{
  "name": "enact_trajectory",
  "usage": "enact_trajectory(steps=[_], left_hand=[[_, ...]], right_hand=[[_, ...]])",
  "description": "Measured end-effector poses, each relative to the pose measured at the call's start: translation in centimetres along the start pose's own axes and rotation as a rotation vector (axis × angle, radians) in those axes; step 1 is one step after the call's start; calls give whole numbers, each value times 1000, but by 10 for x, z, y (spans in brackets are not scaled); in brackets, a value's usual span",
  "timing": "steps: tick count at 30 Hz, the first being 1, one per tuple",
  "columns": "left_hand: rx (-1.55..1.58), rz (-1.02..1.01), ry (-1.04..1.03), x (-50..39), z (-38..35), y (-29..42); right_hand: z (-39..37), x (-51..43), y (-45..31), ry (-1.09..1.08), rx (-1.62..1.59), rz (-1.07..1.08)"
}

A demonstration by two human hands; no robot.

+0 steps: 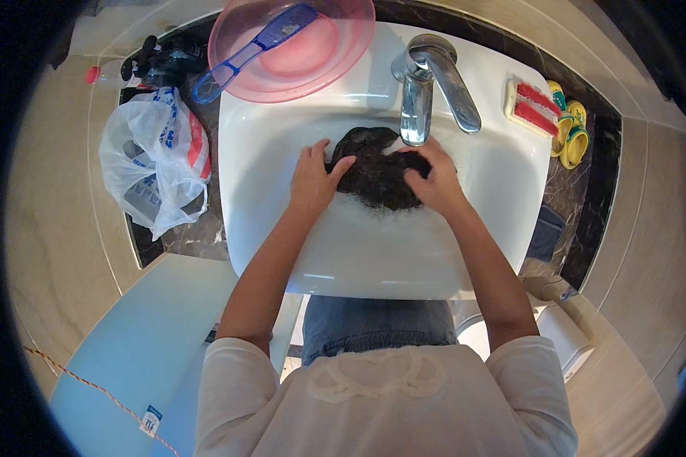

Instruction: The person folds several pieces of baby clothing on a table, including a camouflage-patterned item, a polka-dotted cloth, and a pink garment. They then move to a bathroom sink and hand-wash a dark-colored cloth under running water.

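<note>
A dark, wet, fuzzy-edged bundle [371, 177] lies in the white washbasin [377, 260], with suds and water around it; whether it is cloth or hair I cannot tell. At its left edge, my left hand [315, 180] grips it between thumb and fingers. My right hand [439, 180] is curled over the right side of the bundle, just under the spout of the chrome faucet [417, 114]. Near the right fingertips shows a small white patch [394, 147], either water or material.
A pink plastic basin [297, 85] with a blue-handled brush [286, 25] sits at the back left. Left of the sink are a plastic bag [154, 160] and dark bottles [177, 60]. At right are a red-and-white scrub brush [531, 108], small yellow clogs [574, 143] and dark folded cloth [546, 234].
</note>
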State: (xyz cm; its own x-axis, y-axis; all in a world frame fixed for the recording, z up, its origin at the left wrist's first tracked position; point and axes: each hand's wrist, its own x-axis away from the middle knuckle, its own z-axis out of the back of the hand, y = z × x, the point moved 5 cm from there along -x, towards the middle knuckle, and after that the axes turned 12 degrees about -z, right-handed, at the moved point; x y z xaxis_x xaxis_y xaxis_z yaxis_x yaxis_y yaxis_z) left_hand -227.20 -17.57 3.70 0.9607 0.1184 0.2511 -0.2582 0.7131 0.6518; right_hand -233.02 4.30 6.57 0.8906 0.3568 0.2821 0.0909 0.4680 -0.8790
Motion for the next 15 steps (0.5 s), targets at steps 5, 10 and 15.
enact_trajectory(steps=[5, 10, 15], left_hand=[[291, 87, -176, -3, -16, -9], [90, -284, 26, 9, 5, 13], [86, -642, 154, 12, 30, 65]], right_hand=[[11, 1, 28, 244, 513, -320], [14, -10, 57, 71, 101, -334], [10, 12, -20, 50, -41, -51]])
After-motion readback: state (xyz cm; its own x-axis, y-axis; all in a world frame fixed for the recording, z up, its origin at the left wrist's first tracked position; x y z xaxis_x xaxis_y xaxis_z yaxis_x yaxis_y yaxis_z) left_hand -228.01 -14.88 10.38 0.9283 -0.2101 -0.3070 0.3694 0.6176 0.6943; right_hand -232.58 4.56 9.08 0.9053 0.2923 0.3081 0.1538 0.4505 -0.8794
